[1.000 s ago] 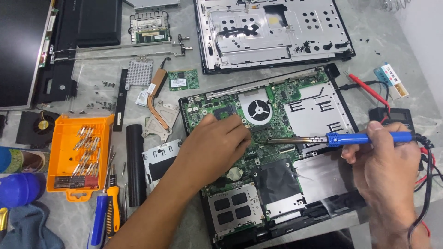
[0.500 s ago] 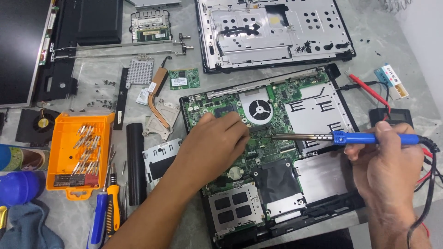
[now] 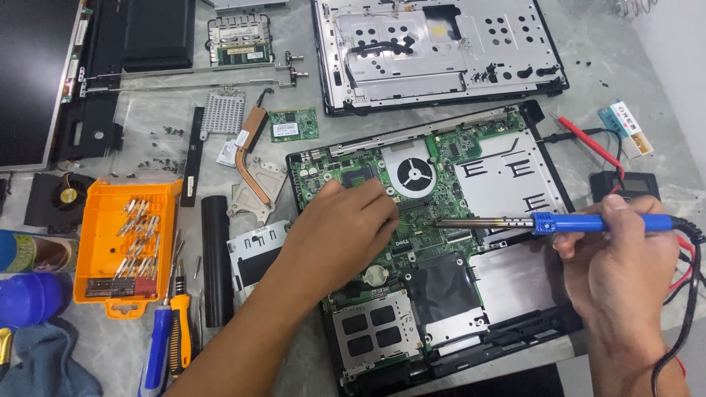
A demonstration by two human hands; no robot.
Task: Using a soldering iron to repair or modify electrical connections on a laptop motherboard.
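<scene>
Blue-handled soldering iron (image 3: pixel 559 222) sits pinched in your right hand (image 3: pixel 621 276), its metal tip lying level over the green laptop motherboard (image 3: pixel 382 220) in the open black chassis. Your left hand (image 3: pixel 342 235) rests fingers-down on that board, curled, gripping nothing I can see.

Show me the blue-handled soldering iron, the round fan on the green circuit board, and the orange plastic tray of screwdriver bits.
Blue-handled soldering iron (image 3: pixel 588 222): head view, on the blue grip.
Round fan (image 3: pixel 415 177): head view, on its hub.
Orange plastic tray (image 3: pixel 94 234): head view, on bare left floor.
</scene>
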